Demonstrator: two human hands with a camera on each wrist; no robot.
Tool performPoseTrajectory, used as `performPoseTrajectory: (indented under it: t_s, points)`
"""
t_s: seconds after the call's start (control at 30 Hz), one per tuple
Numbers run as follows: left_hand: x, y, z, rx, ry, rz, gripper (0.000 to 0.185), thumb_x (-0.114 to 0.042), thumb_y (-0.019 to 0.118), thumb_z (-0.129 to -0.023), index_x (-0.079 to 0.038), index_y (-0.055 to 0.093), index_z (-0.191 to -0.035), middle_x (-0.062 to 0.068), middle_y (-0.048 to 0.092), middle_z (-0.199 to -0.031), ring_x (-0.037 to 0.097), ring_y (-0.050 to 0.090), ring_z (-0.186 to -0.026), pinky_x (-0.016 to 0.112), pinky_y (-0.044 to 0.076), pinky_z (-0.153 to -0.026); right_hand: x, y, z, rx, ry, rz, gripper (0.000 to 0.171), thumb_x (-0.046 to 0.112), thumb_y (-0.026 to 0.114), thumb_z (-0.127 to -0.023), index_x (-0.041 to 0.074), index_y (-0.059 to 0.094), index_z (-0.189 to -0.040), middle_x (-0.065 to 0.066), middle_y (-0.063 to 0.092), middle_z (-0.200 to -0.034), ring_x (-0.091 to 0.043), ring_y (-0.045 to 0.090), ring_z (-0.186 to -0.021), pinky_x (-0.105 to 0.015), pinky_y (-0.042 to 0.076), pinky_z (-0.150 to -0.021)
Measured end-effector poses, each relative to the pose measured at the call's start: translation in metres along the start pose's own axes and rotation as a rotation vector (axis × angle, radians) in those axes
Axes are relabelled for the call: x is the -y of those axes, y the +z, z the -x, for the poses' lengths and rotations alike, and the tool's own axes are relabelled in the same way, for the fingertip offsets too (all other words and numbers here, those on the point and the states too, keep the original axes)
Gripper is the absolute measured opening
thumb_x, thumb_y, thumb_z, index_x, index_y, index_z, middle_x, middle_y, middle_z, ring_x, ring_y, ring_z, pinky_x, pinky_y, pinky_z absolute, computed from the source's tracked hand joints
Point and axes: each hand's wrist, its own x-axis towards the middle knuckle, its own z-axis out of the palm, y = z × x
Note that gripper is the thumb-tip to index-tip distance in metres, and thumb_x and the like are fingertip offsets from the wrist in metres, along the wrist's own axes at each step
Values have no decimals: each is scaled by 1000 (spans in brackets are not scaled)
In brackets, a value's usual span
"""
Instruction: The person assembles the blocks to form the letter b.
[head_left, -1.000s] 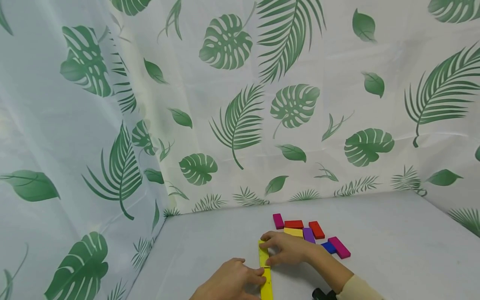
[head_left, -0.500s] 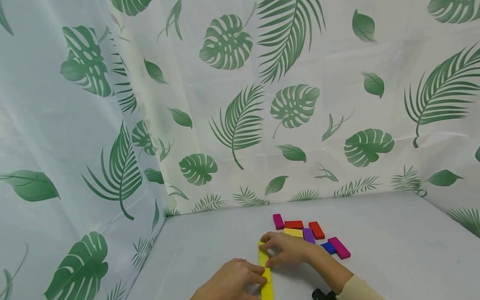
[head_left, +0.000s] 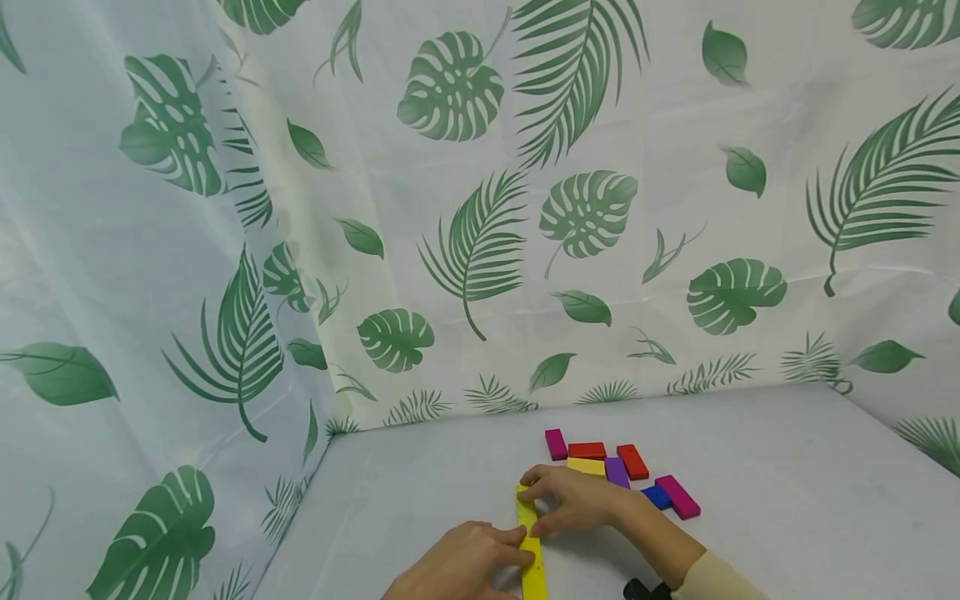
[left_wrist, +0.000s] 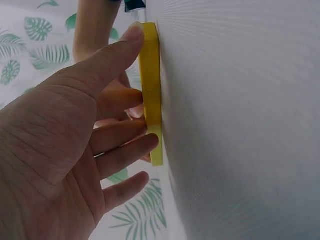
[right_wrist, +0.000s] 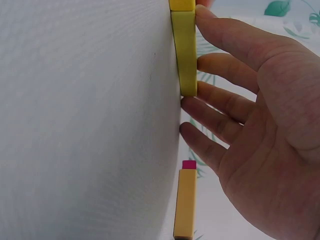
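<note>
Two yellow blocks lie end to end on the white table. My right hand arches over the far yellow block, with a fingertip at its far end and the thumb on its right side. My left hand presses its fingertips against the left side of the near yellow block. In the left wrist view the left hand has its thumb at the near end of the yellow block. In the right wrist view the right hand lays fairly straight fingers along the yellow block.
Behind the right hand lies a loose cluster of blocks: magenta, red, red, yellow, purple, blue and a longer magenta. Leaf-print curtains close off the back and left.
The left fingertips have slid slightly to the right onto the near yellow block. The right hand and the blocks stay where they were.
</note>
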Motion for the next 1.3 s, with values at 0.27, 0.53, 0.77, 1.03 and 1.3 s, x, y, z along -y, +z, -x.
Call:
performPoseTrajectory:
  t_s: [0.27, 0.53, 0.77, 1.03, 1.3]
  points:
    - [1, 1, 0, 7, -7, -21, 51, -57, 75, -90, -35, 71, -135, -14, 66, -141, 1, 67, -114, 38, 55, -102, 0, 0, 0, -2, -1, 6, 51, 39, 83, -89, 21, 72, -135, 1, 63, -141, -23, 59, -130, -46, 53, -106]
    - [2, 2, -1, 15, -10, -7, 50, -56, 75, -90, -35, 70, -135, -13, 65, -142, 2, 67, -116, 38, 55, -101, 0, 0, 0, -3, 0, 0, 51, 39, 83, -89, 20, 73, -135, 1, 63, -141, -23, 59, -129, -46, 53, -106]
    - [3, 4, -2, 21, -2, -17, 51, -58, 74, -89, -36, 70, -135, -13, 65, -142, 2, 67, -116, 36, 55, -100, 1, 1, 1, -4, 5, -1, 51, 40, 83, -88, 21, 72, -135, 1, 63, -142, -24, 59, -130, -47, 53, -106]
    - [3, 3, -2, 21, -16, 5, 49, -56, 76, -89, -36, 71, -134, -14, 65, -141, 1, 67, -115, 34, 55, -99, 2, -1, 3, -4, 3, -2, 50, 39, 83, -88, 21, 73, -134, 2, 63, -140, -23, 59, -129, -46, 53, -106]
    - [3, 1, -1, 17, -28, 42, 47, -55, 77, -88, -37, 73, -131, -15, 66, -140, 0, 66, -118, 37, 55, -101, 2, -1, 4, -5, 8, 8, 49, 41, 84, -86, 28, 74, -132, 8, 63, -138, -18, 61, -125, -43, 56, -103]
